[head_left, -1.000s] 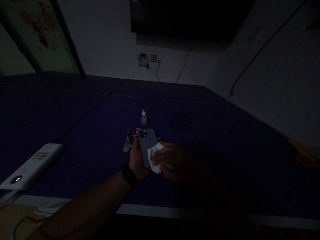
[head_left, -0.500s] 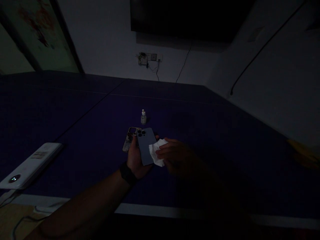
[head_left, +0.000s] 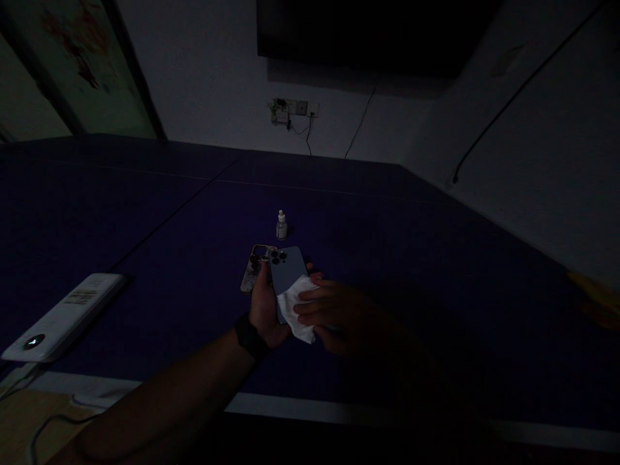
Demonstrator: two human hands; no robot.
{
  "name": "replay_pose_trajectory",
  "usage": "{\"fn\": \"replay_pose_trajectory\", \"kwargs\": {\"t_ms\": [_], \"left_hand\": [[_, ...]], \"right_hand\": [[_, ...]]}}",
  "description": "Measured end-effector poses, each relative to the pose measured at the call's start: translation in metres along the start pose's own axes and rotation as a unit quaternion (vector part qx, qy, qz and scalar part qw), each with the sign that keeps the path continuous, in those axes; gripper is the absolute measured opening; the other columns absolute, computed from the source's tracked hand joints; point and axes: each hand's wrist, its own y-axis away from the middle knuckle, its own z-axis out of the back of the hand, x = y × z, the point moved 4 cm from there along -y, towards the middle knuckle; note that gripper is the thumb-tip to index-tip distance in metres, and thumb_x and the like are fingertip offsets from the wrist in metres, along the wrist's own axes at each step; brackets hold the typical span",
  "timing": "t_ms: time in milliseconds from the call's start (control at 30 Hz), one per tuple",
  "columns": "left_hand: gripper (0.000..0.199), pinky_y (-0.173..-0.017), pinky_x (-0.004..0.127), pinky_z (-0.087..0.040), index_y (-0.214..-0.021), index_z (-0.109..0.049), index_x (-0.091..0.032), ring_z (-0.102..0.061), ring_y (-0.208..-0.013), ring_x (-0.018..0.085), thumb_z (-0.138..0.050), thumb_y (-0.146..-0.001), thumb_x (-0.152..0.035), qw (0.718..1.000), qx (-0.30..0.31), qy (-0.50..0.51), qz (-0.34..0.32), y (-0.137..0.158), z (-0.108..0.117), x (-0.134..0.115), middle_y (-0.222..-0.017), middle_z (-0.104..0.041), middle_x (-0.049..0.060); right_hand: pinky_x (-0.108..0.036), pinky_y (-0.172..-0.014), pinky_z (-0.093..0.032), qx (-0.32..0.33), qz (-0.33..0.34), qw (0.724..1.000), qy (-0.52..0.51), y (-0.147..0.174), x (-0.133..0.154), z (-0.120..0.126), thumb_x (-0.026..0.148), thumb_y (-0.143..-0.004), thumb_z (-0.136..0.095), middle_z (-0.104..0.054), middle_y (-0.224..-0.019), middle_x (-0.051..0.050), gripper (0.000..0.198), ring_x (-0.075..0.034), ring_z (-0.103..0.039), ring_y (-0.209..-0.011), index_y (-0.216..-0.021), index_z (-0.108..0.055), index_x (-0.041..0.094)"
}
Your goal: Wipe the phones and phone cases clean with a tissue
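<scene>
My left hand (head_left: 265,311) is closed round a blue-grey smartphone (head_left: 289,266), its back and camera lenses facing up. The thumb lies along the phone's left edge and fingertips show at its right edge. A white cloth or tissue (head_left: 296,309) covers the lower part of the phone's back, pressed there by my right hand (head_left: 334,311), whose fingers lie over it. Just left of the phone, a patterned phone case (head_left: 249,276) lies on the dark blue surface, partly hidden. Behind them stands a small dropper bottle (head_left: 281,227) with a white top.
A white power bank (head_left: 65,316) with a round display lies at the left on the blue surface (head_left: 184,258), cables near it. Sockets (head_left: 293,108) with wires and a dark screen (head_left: 368,32) are on the far wall. Something yellow (head_left: 593,290) lies at the right edge.
My right hand has moved the white cloth left and down across the phone's back, now covering more of its lower part. My left hand keeps its hold on the phone.
</scene>
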Motion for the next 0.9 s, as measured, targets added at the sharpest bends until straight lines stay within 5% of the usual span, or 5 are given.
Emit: {"fn": "replay_pose_trajectory", "kwargs": {"t_ms": [200,400,567,733,900], "left_hand": [[0.077,-0.089,0.041,-0.053,-0.124,-0.067,-0.009,-0.070,-0.099,0.029,-0.031,-0.096,-0.071,1.000,0.011,-0.008,0.024,0.001,0.000,0.002,-0.107,-0.074,0.018],[0.083,-0.090,0.039,-0.053,-0.121,-0.068,-0.009,-0.071,-0.094,0.027,-0.029,-0.093,-0.076,0.999,0.024,-0.011,0.038,0.002,-0.001,0.001,-0.102,-0.075,0.016],[0.078,-0.098,0.044,-0.050,-0.126,-0.066,-0.009,-0.068,-0.110,0.032,-0.032,-0.095,-0.071,1.000,0.010,-0.006,0.024,0.001,-0.002,-0.001,-0.111,-0.074,0.018],[0.082,-0.093,0.039,-0.053,-0.118,-0.069,-0.008,-0.071,-0.099,0.028,-0.027,-0.095,-0.074,0.999,0.021,0.001,0.038,0.000,-0.002,-0.001,-0.104,-0.076,0.017],[0.074,-0.099,0.042,-0.051,-0.125,-0.066,-0.010,-0.069,-0.111,0.030,-0.032,-0.096,-0.069,1.000,0.016,0.008,0.026,-0.003,0.000,0.000,-0.114,-0.074,0.018]], "right_hand": [[-0.046,-0.116,-0.045,-0.020,-0.018,0.999,0.031,0.002,-0.004,0.004,0.013,-0.091,-0.057,-0.078,-0.116,-0.004,0.030,-0.018,-0.070,-0.117,-0.117,-0.069,0.024],[-0.048,-0.120,-0.039,0.037,0.013,0.999,-0.005,0.000,-0.001,-0.002,0.021,-0.089,-0.065,-0.074,-0.127,-0.006,0.039,-0.021,-0.061,-0.131,-0.129,-0.065,0.023],[-0.045,-0.121,-0.038,0.039,-0.025,0.998,0.034,0.003,-0.010,0.000,0.025,-0.090,-0.068,-0.071,-0.132,-0.006,0.046,-0.022,-0.060,-0.132,-0.136,-0.059,0.025],[-0.048,-0.123,-0.035,0.071,0.018,0.997,-0.002,0.004,-0.008,-0.006,0.017,-0.093,-0.059,-0.070,-0.134,-0.007,0.034,-0.021,-0.053,-0.139,-0.127,-0.065,0.020],[-0.050,-0.121,-0.038,0.040,-0.041,0.998,-0.018,0.010,-0.017,0.004,0.014,-0.094,-0.053,-0.072,-0.129,-0.007,0.038,-0.020,-0.062,-0.130,-0.130,-0.063,0.022]]}}
